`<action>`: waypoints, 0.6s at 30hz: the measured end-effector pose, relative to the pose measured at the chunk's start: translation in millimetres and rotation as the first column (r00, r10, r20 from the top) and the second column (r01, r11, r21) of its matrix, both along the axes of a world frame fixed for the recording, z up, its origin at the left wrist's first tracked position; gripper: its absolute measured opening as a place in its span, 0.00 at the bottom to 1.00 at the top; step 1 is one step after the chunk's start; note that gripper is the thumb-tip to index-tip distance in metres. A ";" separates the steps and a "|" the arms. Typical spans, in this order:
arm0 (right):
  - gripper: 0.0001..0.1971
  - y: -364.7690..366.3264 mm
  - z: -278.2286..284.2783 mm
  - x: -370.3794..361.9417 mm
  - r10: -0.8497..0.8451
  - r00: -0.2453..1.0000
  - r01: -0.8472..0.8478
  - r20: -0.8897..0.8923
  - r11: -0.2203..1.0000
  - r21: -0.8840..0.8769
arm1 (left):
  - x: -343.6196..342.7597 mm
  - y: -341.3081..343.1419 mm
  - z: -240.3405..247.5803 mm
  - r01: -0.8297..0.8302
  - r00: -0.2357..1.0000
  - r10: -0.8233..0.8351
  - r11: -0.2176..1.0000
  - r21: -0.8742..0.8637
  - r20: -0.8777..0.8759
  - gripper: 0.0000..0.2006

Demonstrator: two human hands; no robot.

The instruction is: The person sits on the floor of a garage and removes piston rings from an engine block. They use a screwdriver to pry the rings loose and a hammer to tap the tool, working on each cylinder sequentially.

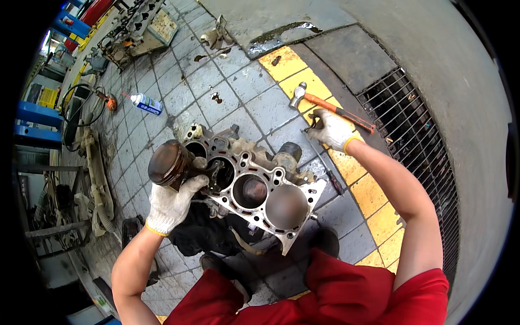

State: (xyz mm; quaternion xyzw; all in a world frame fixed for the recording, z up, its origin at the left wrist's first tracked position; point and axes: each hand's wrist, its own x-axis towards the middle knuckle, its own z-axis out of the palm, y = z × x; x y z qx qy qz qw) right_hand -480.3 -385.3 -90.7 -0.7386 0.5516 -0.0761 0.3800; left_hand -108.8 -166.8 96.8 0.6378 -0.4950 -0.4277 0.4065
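Observation:
My left hand [172, 205], in a white knit glove with a yellow cuff, grips a piston [169, 162] with a browned crown. Its connecting rod [214, 172] points right, over the near-left part of the engine block [273, 238]. The block stands on the floor before me, its row of cylinder bores facing up; a piston crown [254, 190] shows inside one bore. Right of the block, my gloved right hand [331, 130] has its fingers curled around a small dark metal part [312, 121], whose exact kind is unclear. Just beyond that hand lies an orange-handled hammer [338, 110].
A screwdriver-like tool [333, 181] lies right of the block. Black cloth [203, 233] is bunched under its near-left side. Farther off are a spray can [146, 104] and another engine part [143, 40]. A floor grate [411, 114] runs along the right, past yellow tiles [365, 197].

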 end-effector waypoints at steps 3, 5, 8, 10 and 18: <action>0.40 -0.3 1.2 35.0 0.050 0.994 -0.065 0.098 0.987 0.150 | 13.0 2.3 4.9 0.037 0.994 -0.031 0.998 -0.052 0.101 0.19; 0.38 -12.8 -33.8 20.8 0.198 0.980 -0.196 0.015 0.976 -0.098 | -0.8 -9.1 3.8 0.046 0.997 -0.046 0.999 -0.003 0.056 0.20; 0.36 -27.8 -28.0 66.5 0.267 0.962 -0.270 -0.058 0.961 -0.055 | 18.0 -10.0 1.7 0.092 0.954 -0.065 0.993 -0.080 0.292 0.25; 0.32 -34.6 -28.4 89.7 0.259 0.966 -0.258 0.010 0.964 -0.062 | 23.3 -9.4 -2.0 0.058 0.928 -0.024 0.995 -0.079 0.372 0.33; 0.41 -21.9 -32.4 99.7 0.405 0.905 -0.424 -0.133 0.887 -0.182 | 29.5 8.8 -16.6 0.146 0.892 -0.081 0.983 -0.113 0.444 0.37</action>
